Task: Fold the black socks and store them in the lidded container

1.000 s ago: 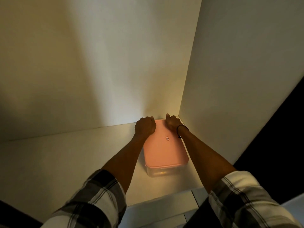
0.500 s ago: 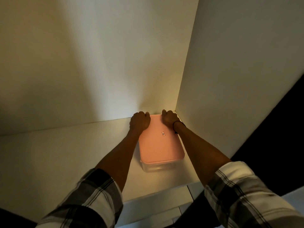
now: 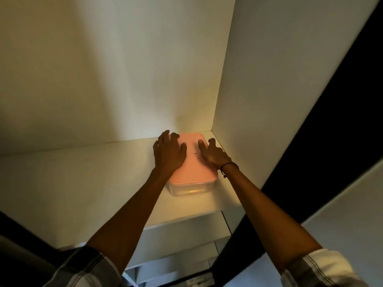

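Observation:
A clear lidded container (image 3: 189, 188) with a pink lid (image 3: 194, 172) stands on a white shelf, pushed into the back right corner. My left hand (image 3: 169, 153) lies over the lid's left side with fingers spread. My right hand (image 3: 213, 154) rests over the lid's right side, fingers apart, a dark band on its wrist. Neither hand grips anything. No black socks are visible; the container's contents cannot be made out through its wall.
The white shelf (image 3: 83, 183) stretches to the left of the container. A white back wall (image 3: 124, 69) and a right side panel (image 3: 279, 90) close the corner. Below the shelf's front edge are white drawer fronts (image 3: 186, 235). A dark gap runs along the right.
Both hands have opened from curled grips at the lid's far end and now lie flat, drawn back over the lid. The container sits deeper in the corner.

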